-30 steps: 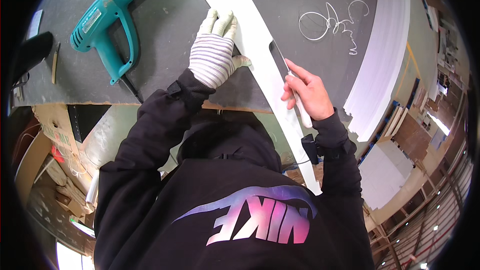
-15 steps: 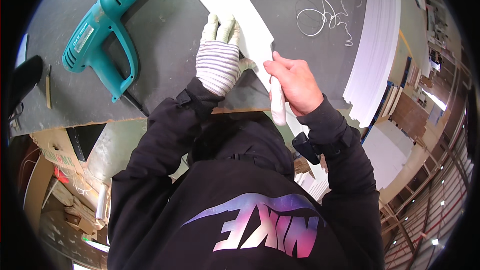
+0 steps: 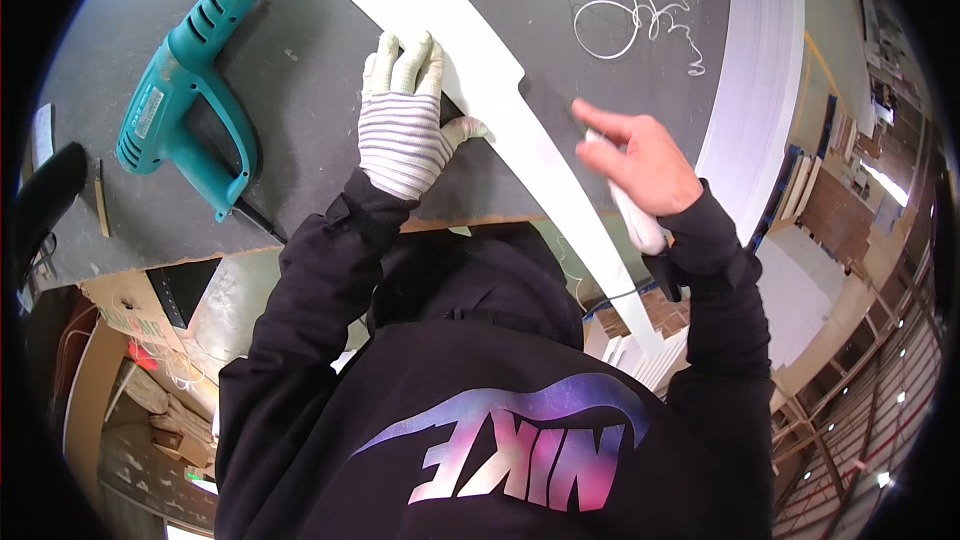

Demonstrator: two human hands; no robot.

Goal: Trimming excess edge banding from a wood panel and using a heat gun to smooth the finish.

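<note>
A long white strip (image 3: 500, 110), broad at its far end and narrowing past a step in its right edge, lies slantwise on the dark table. Its thin tail hangs over the front edge towards my right side. My left hand (image 3: 405, 120), in a striped white glove, rests on the strip's left edge, fingers stretched out and thumb apart. Right of the strip and clear of it, my bare right hand (image 3: 645, 160) is closed round a tool with a white, wrapped-looking handle (image 3: 638, 225). Its index finger points forward; the tool's working end is mostly hidden.
A teal heat gun (image 3: 185, 90) lies at the left, its cord running to the front edge. Thin curled white shavings (image 3: 650, 20) lie at the back right. Beyond them is a stack of long white strips (image 3: 750, 70). A small wooden stick (image 3: 101, 200) lies far left.
My right hand with the tool has come away from the strip's edge, to the right and slightly nearer me. My left hand and the strip appear shifted a little left in view.
</note>
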